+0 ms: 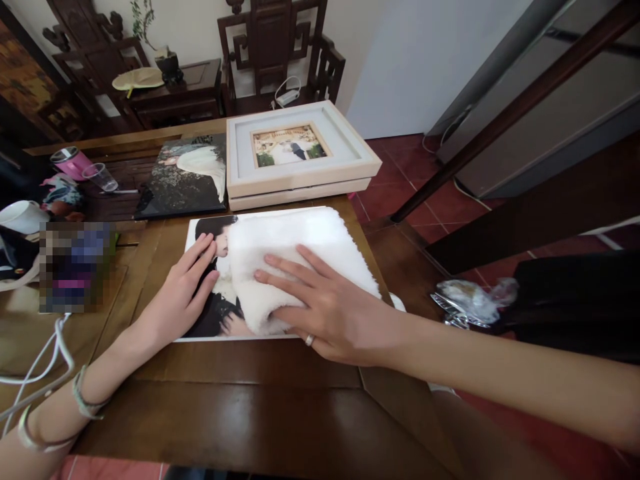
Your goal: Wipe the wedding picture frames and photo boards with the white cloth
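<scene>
A fluffy white cloth (300, 247) lies over the right and middle part of a large photo print (203, 327) on the wooden table. My right hand (325, 300) presses on the cloth with its fingers spread; the thumb side and lower fingers rest by a rolled edge. A ring sits on one finger. My left hand (187, 287) lies flat on the left part of the photo, fingers stretched out. Dark and white areas of the photo show beside the cloth; the rest is hidden under it.
Behind the photo are stacked light wooden frames (300, 183) and a dark photo panel (183, 180). At the left stand a pink tumbler (73, 162), a clear cup (101, 177) and a white cup (23, 217), with white cables (63, 340) nearer me. A plastic bag (473, 300) lies right, beyond the table edge.
</scene>
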A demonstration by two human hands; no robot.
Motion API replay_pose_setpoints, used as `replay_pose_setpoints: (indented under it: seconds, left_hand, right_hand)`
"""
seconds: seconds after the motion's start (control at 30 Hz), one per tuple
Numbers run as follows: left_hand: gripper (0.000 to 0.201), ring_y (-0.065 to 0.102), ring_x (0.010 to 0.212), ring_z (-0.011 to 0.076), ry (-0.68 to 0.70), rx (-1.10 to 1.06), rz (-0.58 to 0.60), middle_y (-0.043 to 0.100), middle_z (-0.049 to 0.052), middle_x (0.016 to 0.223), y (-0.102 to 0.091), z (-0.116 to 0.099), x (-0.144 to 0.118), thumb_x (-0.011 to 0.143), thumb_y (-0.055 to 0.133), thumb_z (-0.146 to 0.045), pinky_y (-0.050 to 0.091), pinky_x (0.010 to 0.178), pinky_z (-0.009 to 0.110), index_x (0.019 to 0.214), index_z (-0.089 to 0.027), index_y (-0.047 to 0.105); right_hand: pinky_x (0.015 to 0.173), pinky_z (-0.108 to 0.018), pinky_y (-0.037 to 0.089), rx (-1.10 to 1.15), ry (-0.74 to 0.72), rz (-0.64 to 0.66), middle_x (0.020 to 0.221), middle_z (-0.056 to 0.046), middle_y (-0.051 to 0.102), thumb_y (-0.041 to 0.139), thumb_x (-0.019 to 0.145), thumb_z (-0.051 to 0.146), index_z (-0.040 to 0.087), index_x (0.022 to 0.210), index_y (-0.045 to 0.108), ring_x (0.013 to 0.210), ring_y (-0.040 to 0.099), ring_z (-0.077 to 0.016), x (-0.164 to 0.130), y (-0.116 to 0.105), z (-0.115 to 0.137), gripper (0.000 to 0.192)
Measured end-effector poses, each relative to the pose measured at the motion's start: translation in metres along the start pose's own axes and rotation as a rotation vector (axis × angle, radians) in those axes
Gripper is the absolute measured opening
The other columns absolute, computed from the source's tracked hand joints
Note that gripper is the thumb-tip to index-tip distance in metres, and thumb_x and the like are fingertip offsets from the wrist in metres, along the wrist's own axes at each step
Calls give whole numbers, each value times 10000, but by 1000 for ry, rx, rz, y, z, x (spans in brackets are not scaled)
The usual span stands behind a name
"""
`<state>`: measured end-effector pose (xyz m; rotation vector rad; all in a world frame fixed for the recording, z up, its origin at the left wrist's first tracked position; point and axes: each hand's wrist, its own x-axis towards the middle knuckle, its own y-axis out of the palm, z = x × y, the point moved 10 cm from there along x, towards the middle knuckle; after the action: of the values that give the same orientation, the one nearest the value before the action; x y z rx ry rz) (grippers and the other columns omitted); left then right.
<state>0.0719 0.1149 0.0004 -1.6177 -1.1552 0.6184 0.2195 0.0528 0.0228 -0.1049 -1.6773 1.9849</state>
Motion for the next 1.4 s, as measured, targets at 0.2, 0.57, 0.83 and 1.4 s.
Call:
replay_pose_setpoints:
  seconds: [0.2, 0.57, 0.83, 1.4]
  left_hand:
    - [560, 261, 1481, 237, 3, 4, 0, 310, 118, 1595, -1, -1, 0, 1023, 322, -430, 241, 1211, 453, 1490, -123, 367]
    - [568, 261, 1480, 261, -14, 15, 16, 289, 126, 1603, 2, 0, 0, 1020, 315, -435, 242, 1207, 469, 1494, -125, 362]
    - [580, 257, 1482, 260, -11, 14, 11, 309, 141, 1592, 2, 2, -2, 1018, 321, -442, 235, 1210, 457, 1486, -103, 373]
    - [563, 210, 1496, 266, 18, -21, 57, 236, 125, 1622, 3, 3, -3, 998, 329, -346, 235, 1204, 494, 1531, -168, 281]
  right_hand:
    - [1079, -720, 261, -30, -31, -108, 1413, -232, 527, 535, 744, 26, 145, 990, 709, 1368, 384, -425, -9, -5, 17, 323]
    - [1073, -716, 267, 10, -77, -100, 1396, -216, 549, 515, 775, 37, 159, 971, 714, 1360, 400, -412, -14, -7, 23, 305]
    - [1094, -680, 250, -26, -9, 64, 1486, -189, 460, 587, 717, 47, 174, 1061, 681, 1416, 325, -378, 6, -2, -22, 379]
    - [1075, -731, 238, 104, -129, 44, 1429, -203, 522, 624, 795, 145, 209, 1043, 718, 1371, 381, -426, -5, 3, 54, 273]
